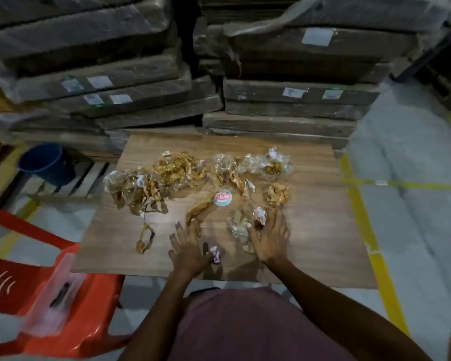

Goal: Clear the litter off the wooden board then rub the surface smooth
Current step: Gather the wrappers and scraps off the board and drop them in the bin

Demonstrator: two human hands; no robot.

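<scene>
The wooden board [310,230] lies flat in front of me, strewn with litter. Crumpled clear plastic and brown tape [177,168] lie in clumps across its far half, with a round red-and-green label [222,198] and a brown paper ball [278,194] nearer me. My left hand [190,248] rests on the board with its fingers spread, its thumb beside a small pale wrapper [215,254]. My right hand [270,235] lies spread over a crumpled plastic piece [238,229], its fingertips at a small white wrapper [259,214].
Stacks of plastic-wrapped boards [297,95] rise right behind the board. A blue bucket [46,162] stands at the left, and a red plastic chair [37,295] is close at my lower left. Yellow floor lines [362,220] run along the right.
</scene>
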